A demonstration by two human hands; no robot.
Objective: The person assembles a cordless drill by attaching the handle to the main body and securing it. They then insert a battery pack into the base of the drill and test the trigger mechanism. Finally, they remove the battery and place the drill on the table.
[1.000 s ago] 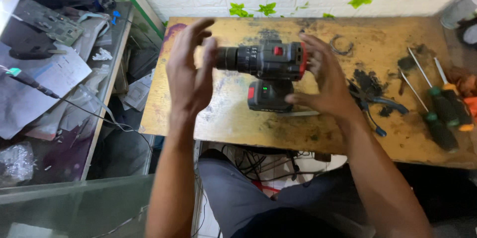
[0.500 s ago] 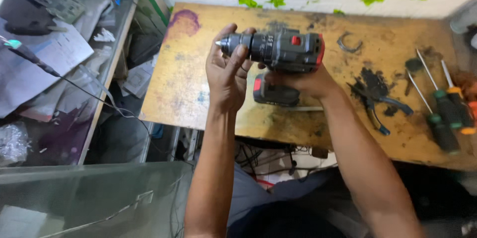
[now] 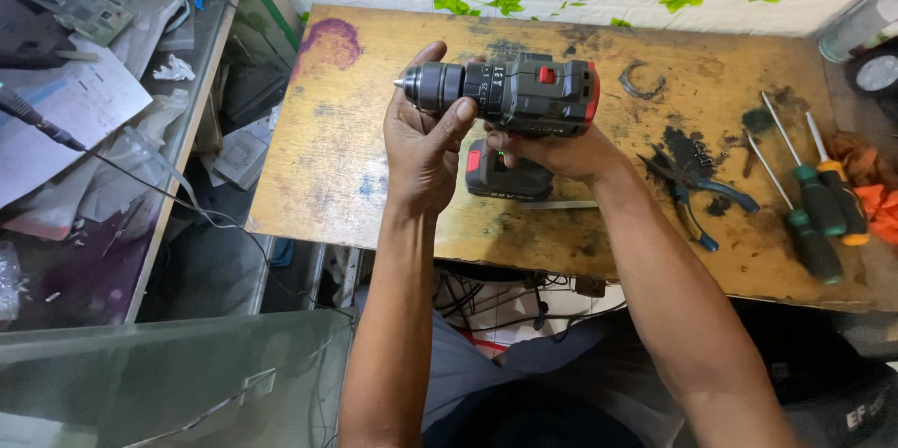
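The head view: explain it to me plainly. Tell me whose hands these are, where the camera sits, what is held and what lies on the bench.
The camera is worn on a person's head and looks down at their own two bare hands over a worn wooden workbench. Both hands hold a black and red cordless drill above the bench. The left hand wraps the front chuck end; the right hand supports the body from below. On the bench to the right lie pliers and three screwdrivers. A metal ring lies behind the drill.
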